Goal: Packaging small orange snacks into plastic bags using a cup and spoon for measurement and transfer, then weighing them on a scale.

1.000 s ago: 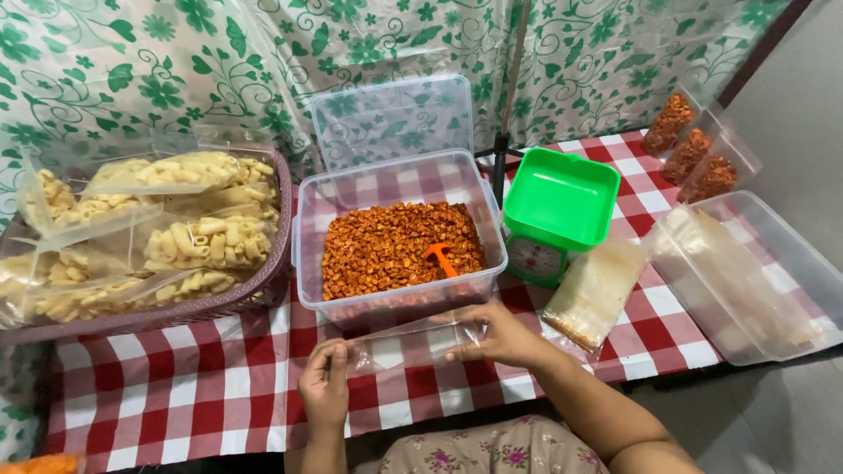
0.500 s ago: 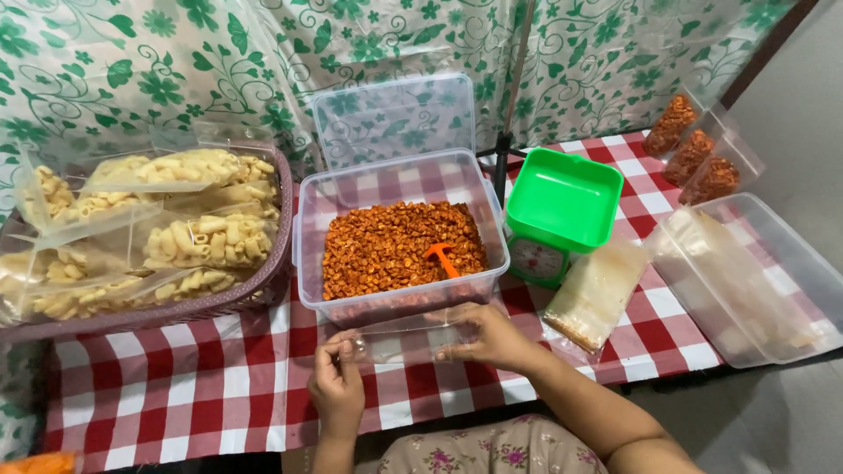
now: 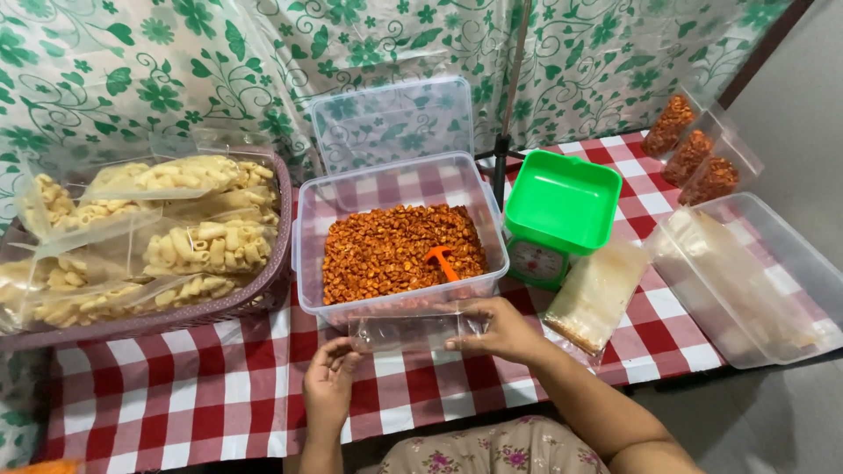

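Here, left hand (image 3: 329,386) and right hand (image 3: 499,329) pinch a clear bag (image 3: 406,333) lying lengthwise left-to-right.

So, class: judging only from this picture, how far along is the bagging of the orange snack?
Done: three filled bags of orange snack lie at the table's far right corner. In hand: the left hand and right hand hold an empty clear bag flat in front of the tub. Left: the tub looks nearly full, the orange scoop rests in it, and a stack of unused bags lies beside the green scale.

Red-and-white checked tablecloth (image 3: 176,395); green scale tray (image 3: 562,197); orange snacks (image 3: 395,250); seemingly purple basket (image 3: 263,294).
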